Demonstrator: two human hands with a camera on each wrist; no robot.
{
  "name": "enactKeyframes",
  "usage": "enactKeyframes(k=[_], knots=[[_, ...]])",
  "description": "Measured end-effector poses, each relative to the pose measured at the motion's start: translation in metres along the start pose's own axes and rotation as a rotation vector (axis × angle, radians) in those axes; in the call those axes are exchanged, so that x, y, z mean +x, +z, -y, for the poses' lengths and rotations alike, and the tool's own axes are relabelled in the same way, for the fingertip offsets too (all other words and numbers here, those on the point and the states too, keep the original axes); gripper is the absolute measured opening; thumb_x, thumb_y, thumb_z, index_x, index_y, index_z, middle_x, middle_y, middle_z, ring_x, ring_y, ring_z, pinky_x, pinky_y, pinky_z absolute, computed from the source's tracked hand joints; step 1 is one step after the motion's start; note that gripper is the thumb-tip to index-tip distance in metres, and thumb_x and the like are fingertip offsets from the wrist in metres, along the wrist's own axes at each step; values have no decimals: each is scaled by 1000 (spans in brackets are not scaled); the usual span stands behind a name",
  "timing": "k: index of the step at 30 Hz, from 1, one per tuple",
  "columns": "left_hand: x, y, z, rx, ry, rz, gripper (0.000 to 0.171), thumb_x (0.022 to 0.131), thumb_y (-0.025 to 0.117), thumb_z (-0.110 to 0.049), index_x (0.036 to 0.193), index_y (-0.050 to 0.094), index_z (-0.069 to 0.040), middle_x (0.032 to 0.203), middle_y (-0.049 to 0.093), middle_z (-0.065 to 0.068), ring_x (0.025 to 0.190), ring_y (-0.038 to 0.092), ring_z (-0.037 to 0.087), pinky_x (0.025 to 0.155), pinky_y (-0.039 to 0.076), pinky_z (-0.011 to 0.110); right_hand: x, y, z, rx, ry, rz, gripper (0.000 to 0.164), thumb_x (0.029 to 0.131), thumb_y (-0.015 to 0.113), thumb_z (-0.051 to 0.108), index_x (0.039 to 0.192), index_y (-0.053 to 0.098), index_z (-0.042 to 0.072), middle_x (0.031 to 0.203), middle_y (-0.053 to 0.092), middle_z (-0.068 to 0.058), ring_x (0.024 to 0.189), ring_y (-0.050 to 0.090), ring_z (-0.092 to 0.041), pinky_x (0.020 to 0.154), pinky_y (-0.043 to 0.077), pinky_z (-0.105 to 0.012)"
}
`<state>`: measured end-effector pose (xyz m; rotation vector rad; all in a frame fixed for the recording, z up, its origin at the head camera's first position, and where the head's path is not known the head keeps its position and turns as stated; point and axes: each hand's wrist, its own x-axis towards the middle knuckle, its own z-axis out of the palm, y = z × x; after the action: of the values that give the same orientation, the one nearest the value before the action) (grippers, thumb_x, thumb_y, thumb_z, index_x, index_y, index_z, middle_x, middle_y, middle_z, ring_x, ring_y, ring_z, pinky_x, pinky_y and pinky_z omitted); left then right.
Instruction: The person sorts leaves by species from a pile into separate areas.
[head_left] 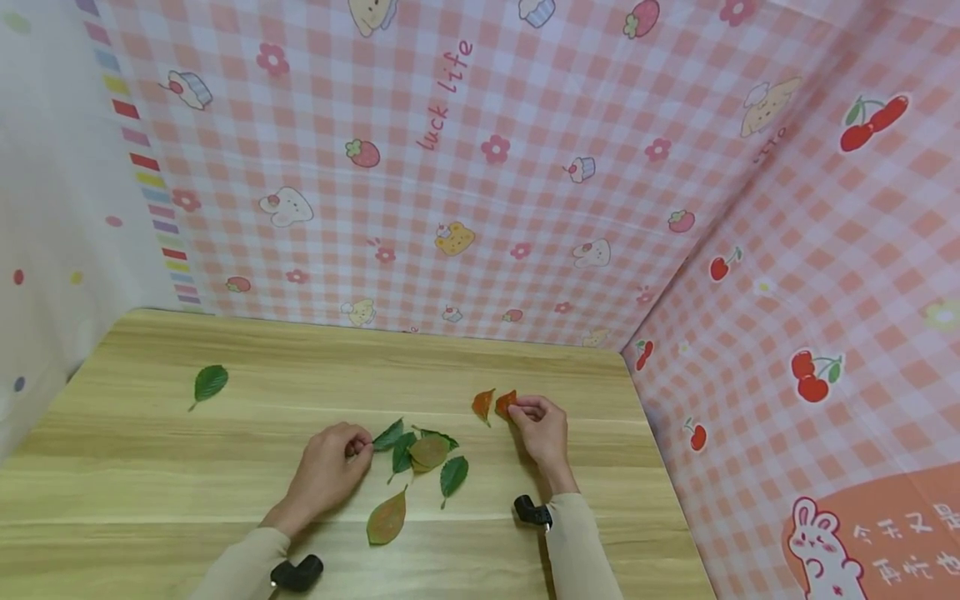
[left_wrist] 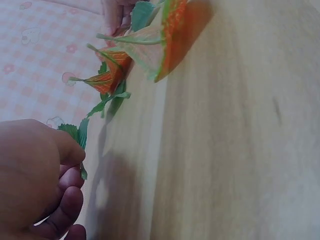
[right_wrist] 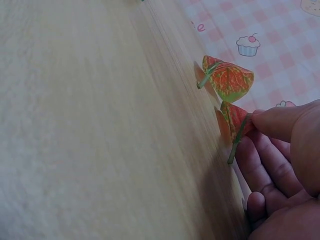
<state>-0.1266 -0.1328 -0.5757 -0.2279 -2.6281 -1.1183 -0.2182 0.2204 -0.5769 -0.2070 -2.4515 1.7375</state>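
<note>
My left hand [head_left: 330, 468] pinches a green leaf [head_left: 387, 436] at the left edge of a small pile of leaves. In the left wrist view that green leaf [left_wrist: 71, 131] shows beyond the thumb. Between thumb and fingers, my right hand [head_left: 543, 432] pinches a red-orange leaf [head_left: 506, 404], seen in the right wrist view as a curled leaf [right_wrist: 233, 118] with a green stem. Just left of it lies a second red-orange leaf [head_left: 482, 404], apart from the pile. The pile holds several green leaves and a brownish-green leaf [head_left: 429, 452] on top.
A green leaf [head_left: 453, 477] lies right of the pile, and a brownish-orange leaf [head_left: 387, 518] in front of it. Another green leaf [head_left: 211, 382] lies alone at the far left of the wooden table [head_left: 150, 467]. Checked cloth walls [head_left: 420, 200] stand behind and to the right.
</note>
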Motion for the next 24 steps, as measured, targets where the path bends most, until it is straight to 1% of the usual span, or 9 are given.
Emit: enactKeyframes(k=[5, 10, 14, 18, 24], knots=[[-1, -6, 4, -7, -19, -12, 5, 95, 82, -3, 94, 81, -8, 89, 75, 0, 82, 64, 11, 75, 54, 28, -1, 0, 1, 3, 6, 6, 18, 101, 85, 9, 113, 80, -3, 107, 84, -22, 88, 71, -5, 76, 56, -15], [-2, -13, 8, -8, -23, -24, 6, 96, 81, -3, 95, 81, -9, 92, 76, 2, 83, 66, 12, 76, 55, 28, 0, -1, 2, 2, 7, 7, 18, 102, 85, 10, 113, 80, -2, 107, 84, -21, 88, 70, -5, 77, 56, -15], [-1, -21, 12, -23, -38, -28, 7, 99, 80, -4, 95, 80, -9, 89, 77, 2, 81, 66, 10, 73, 53, 26, 0, -1, 1, -2, 16, 2, 17, 101, 85, 10, 113, 80, -2, 106, 84, -21, 87, 70, -5, 77, 55, -16], [1, -29, 19, -33, -67, -38, 7, 101, 78, -4, 96, 80, -9, 86, 77, 1, 78, 64, 7, 70, 52, 23, 0, -1, 1, -5, 14, -2, 17, 101, 85, 9, 112, 80, -2, 106, 84, -20, 87, 70, -5, 77, 55, -16], [0, -42, 32, -34, -75, -108, 6, 101, 79, -7, 96, 80, -9, 85, 77, -1, 77, 63, 2, 69, 51, 21, 1, -1, 0, -9, 16, -4, 15, 101, 85, 8, 112, 81, -1, 106, 84, -20, 87, 70, -5, 77, 55, -16]])
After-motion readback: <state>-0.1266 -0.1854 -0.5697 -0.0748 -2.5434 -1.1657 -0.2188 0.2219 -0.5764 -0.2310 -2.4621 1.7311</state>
